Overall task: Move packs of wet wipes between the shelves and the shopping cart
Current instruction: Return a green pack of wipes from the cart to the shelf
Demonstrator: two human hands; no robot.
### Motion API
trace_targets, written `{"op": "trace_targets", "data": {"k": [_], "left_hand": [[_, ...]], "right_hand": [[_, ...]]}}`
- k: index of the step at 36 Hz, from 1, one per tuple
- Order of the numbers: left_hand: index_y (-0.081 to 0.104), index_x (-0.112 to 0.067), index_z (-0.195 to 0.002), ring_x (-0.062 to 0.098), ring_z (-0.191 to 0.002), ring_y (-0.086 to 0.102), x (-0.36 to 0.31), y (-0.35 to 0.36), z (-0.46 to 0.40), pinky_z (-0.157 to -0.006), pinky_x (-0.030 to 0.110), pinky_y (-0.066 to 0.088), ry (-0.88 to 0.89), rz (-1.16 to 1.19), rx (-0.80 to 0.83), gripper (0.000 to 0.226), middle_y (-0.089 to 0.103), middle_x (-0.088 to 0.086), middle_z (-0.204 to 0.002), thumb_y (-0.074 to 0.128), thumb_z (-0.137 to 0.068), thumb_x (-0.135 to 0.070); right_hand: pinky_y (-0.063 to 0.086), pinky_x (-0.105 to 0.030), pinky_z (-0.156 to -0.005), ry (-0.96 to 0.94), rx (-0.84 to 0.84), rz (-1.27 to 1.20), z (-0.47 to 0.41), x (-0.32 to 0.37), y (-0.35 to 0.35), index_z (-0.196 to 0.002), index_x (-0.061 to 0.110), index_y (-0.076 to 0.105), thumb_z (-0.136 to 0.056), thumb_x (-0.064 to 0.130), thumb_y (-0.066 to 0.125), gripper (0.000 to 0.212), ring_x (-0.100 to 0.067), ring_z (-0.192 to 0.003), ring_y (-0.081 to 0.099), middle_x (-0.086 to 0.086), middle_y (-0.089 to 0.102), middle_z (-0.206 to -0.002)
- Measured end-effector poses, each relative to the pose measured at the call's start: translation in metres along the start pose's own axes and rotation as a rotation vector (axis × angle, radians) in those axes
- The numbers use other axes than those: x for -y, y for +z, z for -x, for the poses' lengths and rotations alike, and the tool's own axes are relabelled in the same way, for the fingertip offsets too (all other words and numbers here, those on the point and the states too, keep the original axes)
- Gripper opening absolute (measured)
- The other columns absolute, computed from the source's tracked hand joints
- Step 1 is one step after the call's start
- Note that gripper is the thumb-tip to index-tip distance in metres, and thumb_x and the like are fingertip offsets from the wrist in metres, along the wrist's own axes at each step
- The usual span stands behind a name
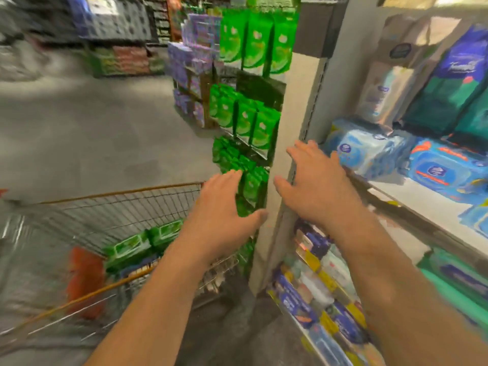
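Two bare forearms reach forward from the bottom edge, both hands empty. On the left side, the left hand [224, 212] has its fingers spread and relaxed, thumb stuck out to the right, holding nothing; it hangs above the far right corner of the shopping cart [118, 204]. Beside it, the right hand [317, 180] is likewise splayed flat with straight fingers, gripping nothing, and sits in front of the pale upright shelf post [290, 133], its fingertips near the edge of the white shelf [412, 199].

Below the left forearm, the wire cart holds two green packs of wet wipes [142, 244] lying side by side against its near end, with an orange flap [84, 276] to their left. Under the right forearm, a lower shelf carries a row of dark blue and yellow packs [317, 286], blurred.

Further along, light blue wipe packs [369, 151] rest on the white shelf just past the right fingertips, and brighter blue packs [446, 170] lie beside them to the right. Above these stand tall blue and teal bags [454, 83].

Beyond the left hand, hanging green pouches [250, 120] fill the end rack in several tiers, with purple packs [195, 59] stacked to their left. Grey floor [79, 122] stretches away to blurred displays at the back.
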State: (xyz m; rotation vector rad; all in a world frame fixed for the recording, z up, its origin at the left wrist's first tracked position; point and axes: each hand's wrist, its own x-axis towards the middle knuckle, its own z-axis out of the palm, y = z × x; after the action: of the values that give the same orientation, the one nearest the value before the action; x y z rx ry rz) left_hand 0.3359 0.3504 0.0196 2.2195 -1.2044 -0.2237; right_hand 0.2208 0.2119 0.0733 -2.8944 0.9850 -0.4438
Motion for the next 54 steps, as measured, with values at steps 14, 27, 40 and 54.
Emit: {"op": "trace_targets", "data": {"k": [14, 27, 40, 54], "left_hand": [[0.009, -0.029, -0.164, 0.015, -0.158, 0.003, 0.179, -0.109, 0.072, -0.126, 0.039, 0.01, -0.353, 0.019, -0.068, 0.098, 0.008, -0.009, -0.172, 0.06, -0.09, -0.068], [0.014, -0.026, -0.164, 0.019, -0.157, 0.01, 0.283, -0.139, 0.094, -0.126, 0.039, 0.012, -0.488, 0.057, -0.118, 0.097, 0.016, -0.003, -0.171, 0.064, -0.09, -0.063], [0.014, -0.029, -0.164, 0.02, -0.157, 0.01, 0.341, -0.112, 0.025, -0.125, 0.042, 0.013, -0.677, 0.037, -0.041, 0.095, 0.017, -0.002, -0.171, 0.063, -0.09, -0.064], [0.025, -0.025, -0.162, 0.026, -0.152, 0.028, 0.399, -0.02, -0.122, -0.123, 0.041, 0.027, -0.831, 0.089, 0.114, 0.093, 0.03, 0.005, -0.166, 0.065, -0.088, -0.065]], "right_hand": [[0.015, -0.053, -0.123, -0.312, 0.241, 0.012, -0.038, 0.238, 0.085, -0.15, 0.014, 0.036, -0.099, 0.046, 0.049, 0.062, -0.028, -0.148, 0.025, -0.007, 0.035, -0.157], [0.004, -0.045, -0.126, -0.452, 0.325, 0.004, -0.06, 0.29, 0.154, -0.156, 0.018, 0.029, -0.101, 0.047, 0.047, 0.064, -0.022, -0.154, 0.013, -0.004, 0.026, -0.165], [0.003, -0.042, -0.125, -0.518, 0.503, 0.017, -0.146, 0.252, 0.243, -0.157, 0.019, 0.028, -0.102, 0.045, 0.044, 0.062, -0.019, -0.154, 0.014, -0.002, 0.026, -0.165], [0.006, -0.041, -0.125, -0.54, 0.652, -0.061, -0.275, 0.188, 0.365, -0.155, 0.017, 0.033, -0.101, 0.044, 0.048, 0.062, -0.022, -0.152, 0.022, -0.004, 0.033, -0.161]]}}
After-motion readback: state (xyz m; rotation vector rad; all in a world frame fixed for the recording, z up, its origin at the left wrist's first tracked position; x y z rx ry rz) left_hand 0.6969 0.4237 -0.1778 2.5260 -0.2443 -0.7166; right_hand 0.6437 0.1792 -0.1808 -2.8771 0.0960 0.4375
